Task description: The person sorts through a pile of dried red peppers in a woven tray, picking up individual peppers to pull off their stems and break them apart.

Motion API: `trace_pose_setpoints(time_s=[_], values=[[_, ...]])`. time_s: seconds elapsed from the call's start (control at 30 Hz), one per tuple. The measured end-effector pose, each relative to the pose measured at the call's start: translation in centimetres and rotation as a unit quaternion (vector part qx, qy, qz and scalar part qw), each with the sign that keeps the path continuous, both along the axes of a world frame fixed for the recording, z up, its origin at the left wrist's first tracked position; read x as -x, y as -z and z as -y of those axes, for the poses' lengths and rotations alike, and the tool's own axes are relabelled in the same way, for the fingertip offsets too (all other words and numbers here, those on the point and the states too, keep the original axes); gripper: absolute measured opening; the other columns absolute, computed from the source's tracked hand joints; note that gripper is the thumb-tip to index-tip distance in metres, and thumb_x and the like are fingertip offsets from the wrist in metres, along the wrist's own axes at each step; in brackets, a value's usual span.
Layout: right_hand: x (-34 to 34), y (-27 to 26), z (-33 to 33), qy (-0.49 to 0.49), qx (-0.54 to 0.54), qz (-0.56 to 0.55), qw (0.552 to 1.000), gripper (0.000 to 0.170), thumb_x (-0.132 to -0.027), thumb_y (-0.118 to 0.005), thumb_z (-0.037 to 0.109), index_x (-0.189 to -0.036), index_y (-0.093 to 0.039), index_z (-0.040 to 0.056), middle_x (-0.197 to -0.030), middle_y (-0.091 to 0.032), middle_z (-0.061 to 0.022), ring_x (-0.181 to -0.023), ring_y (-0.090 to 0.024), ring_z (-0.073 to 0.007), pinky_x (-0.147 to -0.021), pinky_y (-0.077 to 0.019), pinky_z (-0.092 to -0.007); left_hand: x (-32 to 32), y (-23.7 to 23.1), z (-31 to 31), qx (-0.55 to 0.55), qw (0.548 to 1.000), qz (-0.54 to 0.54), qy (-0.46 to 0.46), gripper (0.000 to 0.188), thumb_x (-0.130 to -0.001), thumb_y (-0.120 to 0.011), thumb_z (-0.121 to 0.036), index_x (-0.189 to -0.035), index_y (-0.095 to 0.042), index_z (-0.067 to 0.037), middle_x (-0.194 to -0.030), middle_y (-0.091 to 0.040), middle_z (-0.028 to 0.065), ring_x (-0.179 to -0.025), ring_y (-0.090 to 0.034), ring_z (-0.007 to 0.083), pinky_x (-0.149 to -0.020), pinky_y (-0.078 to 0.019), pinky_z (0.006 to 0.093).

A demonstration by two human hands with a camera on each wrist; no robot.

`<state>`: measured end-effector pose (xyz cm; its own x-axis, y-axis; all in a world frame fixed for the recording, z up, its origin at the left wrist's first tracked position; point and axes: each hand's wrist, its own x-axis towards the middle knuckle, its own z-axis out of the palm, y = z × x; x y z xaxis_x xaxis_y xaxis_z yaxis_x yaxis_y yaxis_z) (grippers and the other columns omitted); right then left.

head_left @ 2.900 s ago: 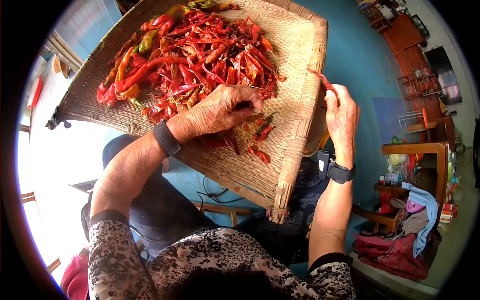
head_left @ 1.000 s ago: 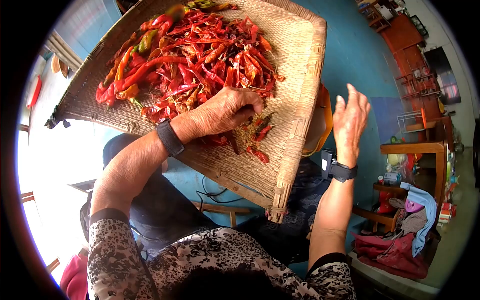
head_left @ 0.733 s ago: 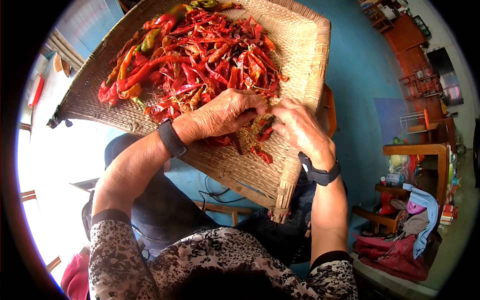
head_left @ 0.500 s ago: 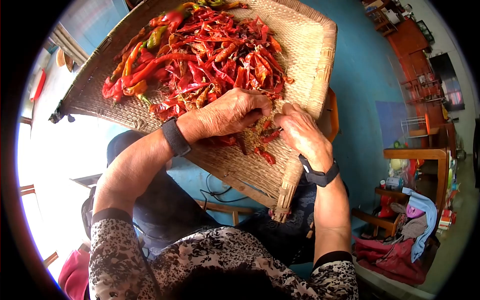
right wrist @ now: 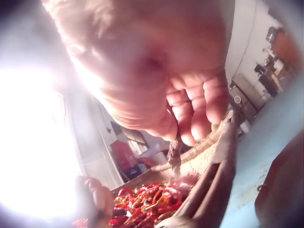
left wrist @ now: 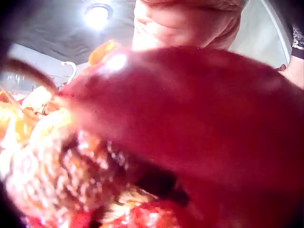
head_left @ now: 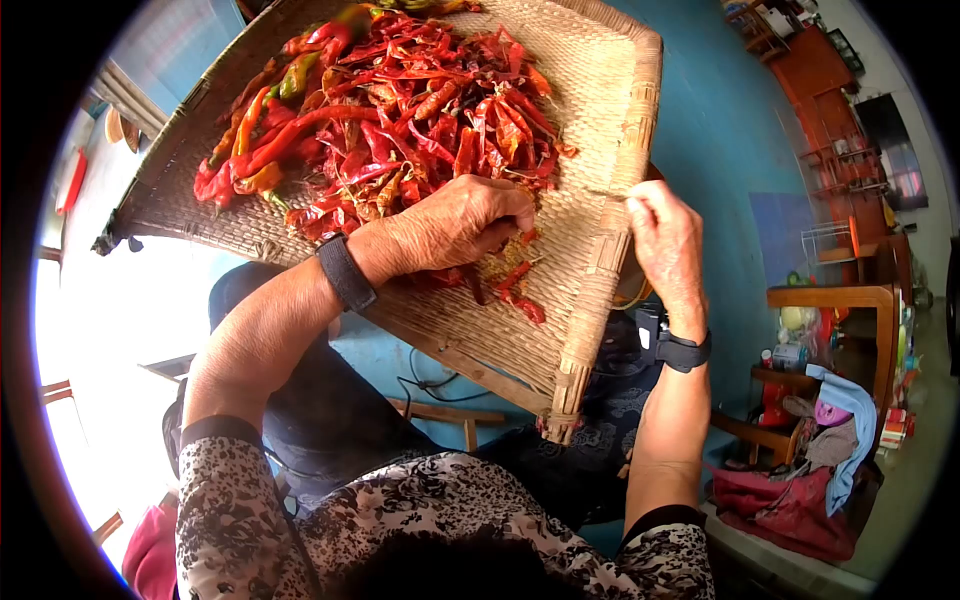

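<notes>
My right hand (head_left: pixel 668 238) is at the right rim of a woven tray (head_left: pixel 600 120). Its thumb and fingers pinch a thin dark dried chili (head_left: pixel 607 194), which looks wrinkled and brownish in the right wrist view (right wrist: pixel 175 154). Over the near edge of the chili heap (head_left: pixel 420 110) rests my left hand (head_left: pixel 465 222), fingers curled. A small red chili piece (head_left: pixel 528 237) shows just below its fingertips; I cannot tell whether that hand holds anything. Loose seeds and broken red chilies (head_left: pixel 526 308) lie beside it. A large red chili (left wrist: pixel 190 109) fills much of the left wrist view.
Under the tray's right side, partly hidden, is a container (head_left: pixel 632 285). The tray sits over the person's lap, above a wooden bar (head_left: pixel 450 412) and a black cable (head_left: pixel 425 385). A wooden chair (head_left: pixel 830 298) with clothes (head_left: pixel 785 510) stands to the right on the blue floor.
My right hand releases a red chili beyond the tray's right rim, reaches in beside the left hand, then draws back to the rim with the dark chili. The left hand stays almost still.
</notes>
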<state>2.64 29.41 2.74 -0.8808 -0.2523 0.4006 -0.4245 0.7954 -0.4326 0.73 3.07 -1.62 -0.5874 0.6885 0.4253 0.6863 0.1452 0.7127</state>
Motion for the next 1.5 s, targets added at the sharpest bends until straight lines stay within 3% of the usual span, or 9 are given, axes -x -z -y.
trace_pose_setpoints(time_s=[0.1, 0.23, 0.37, 0.43, 0.63, 1.03, 1.2, 1.43, 1.5], values=[[0.5, 0.3, -2.9, 0.1, -0.002, -0.076, 0.992, 0.005, -0.09, -0.06, 0.007, -0.091, -0.059, 0.0025, -0.079, -0.063, -0.0168, -0.072, -0.063, -0.0354, -0.064, -0.0501, -0.0406, 0.1, 0.4, -0.1, 0.015, 1.0, -0.011, 0.003, 0.008, -0.087, -0.06, 0.001, -0.094, -0.058, 0.0, -0.087, -0.062, 0.0127, -0.083, -0.063, 0.0326, -0.073, -0.0511, 0.0391], [0.1, 0.4, -4.3, 0.187, -0.191, -0.156, 0.951, 0.013, -0.084, -0.065, 0.005, -0.096, -0.061, 0.0042, -0.09, -0.063, -0.0154, -0.084, -0.06, -0.0359, -0.072, -0.0488, -0.043, 0.2, 0.6, -0.2, 0.017, 1.0, -0.011, 0.007, 0.012, -0.084, -0.057, 0.005, -0.095, -0.057, 0.0, -0.09, -0.061, 0.0133, -0.084, -0.063, 0.0335, -0.073, -0.0511, 0.0398], [0.1, 0.6, -1.3, 0.004, -0.04, -0.059, 0.997, 0.014, -0.082, -0.066, 0.005, -0.096, -0.062, 0.0036, -0.09, -0.061, -0.0162, -0.083, -0.059, -0.0345, -0.073, -0.0491, -0.0418, 0.2, 0.9, -0.1, 0.03, 0.999, -0.018, -0.003, 0.019, -0.08, -0.054, 0.009, -0.096, -0.057, 0.0, -0.092, -0.06, 0.0141, -0.087, -0.062, 0.0347, -0.075, -0.051, 0.0408], [-0.8, 0.6, 1.3, -0.091, -0.074, 0.057, 0.991, 0.015, -0.082, -0.067, 0.005, -0.095, -0.062, 0.0024, -0.089, -0.061, -0.0162, -0.084, -0.059, -0.0335, -0.075, -0.049, -0.0399, 0.1, 0.7, 0.0, 0.044, 0.999, -0.014, -0.006, 0.02, -0.08, -0.054, 0.01, -0.096, -0.056, -0.001, -0.092, -0.06, 0.0142, -0.087, -0.062, 0.0353, -0.075, -0.051, 0.0411], [-0.9, 2.0, 4.1, -0.203, -0.156, 0.1, 0.962, 0.013, -0.078, -0.068, 0.006, -0.089, -0.063, 0.0018, -0.089, -0.058, -0.0134, -0.092, -0.057, -0.0308, -0.08, -0.0483, -0.0422, 0.0, 0.5, 0.0, 0.066, 0.998, -0.001, -0.014, 0.017, -0.081, -0.055, 0.007, -0.097, -0.058, -0.001, -0.092, -0.06, 0.0143, -0.087, -0.062, 0.036, -0.075, -0.0512, 0.0414], [-1.2, 2.3, 4.6, -0.242, -0.186, 0.21, 0.929, 0.022, -0.074, -0.072, 0.017, -0.088, -0.066, 0.0018, -0.087, -0.061, -0.0142, -0.092, -0.055, -0.0314, -0.082, -0.0452, -0.0435, -0.1, 0.8, 0.5, 0.093, 0.996, -0.005, -0.015, 0.015, -0.083, -0.057, 0.005, -0.097, -0.06, -0.001, -0.091, -0.06, 0.0145, -0.084, -0.064, 0.0351, -0.075, -0.0527, 0.0418], [-1.8, 5.1, 4.3, -0.234, -0.232, 0.058, 0.942, 0.007, -0.074, -0.064, 0.009, -0.077, -0.061, 0.0033, -0.083, -0.061, -0.0137, -0.087, -0.058, -0.0322, -0.079, -0.0466, -0.0428, 0.0, 1.1, 0.4, 0.103, 0.995, -0.014, -0.011, 0.023, -0.075, -0.058, 0.005, -0.096, -0.061, -0.003, -0.093, -0.063, 0.0146, -0.085, -0.065, 0.0357, -0.073, -0.0532, 0.043], [-2.4, 5.4, 4.0, -0.209, -0.277, 0.074, 0.935, 0.006, -0.081, -0.06, 0.012, -0.087, -0.058, 0.0096, -0.089, -0.055, -0.0078, -0.097, -0.053, -0.0257, -0.089, -0.0409, -0.0403, 0.1, 1.4, 0.2, 0.113, 0.993, -0.01, -0.01, 0.023, -0.074, -0.058, 0.004, -0.096, -0.061, -0.003, -0.092, -0.062, 0.0154, -0.086, -0.064, 0.0367, -0.073, -0.0527, 0.0431], [-2.6, 4.7, 4.2, -0.226, -0.203, 0.073, 0.95, 0.008, -0.081, -0.06, 0.012, -0.089, -0.058, 0.009, -0.092, -0.054, -0.0079, -0.098, -0.052, -0.0257, -0.088, -0.0411, -0.0397, 0.1, 1.6, 0.1, 0.11, 0.994, -0.016, -0.009, 0.023, -0.075, -0.058, 0.004, -0.096, -0.061, -0.003, -0.093, -0.062, 0.0155, -0.086, -0.063, 0.0369, -0.074, -0.0526, 0.0432]])
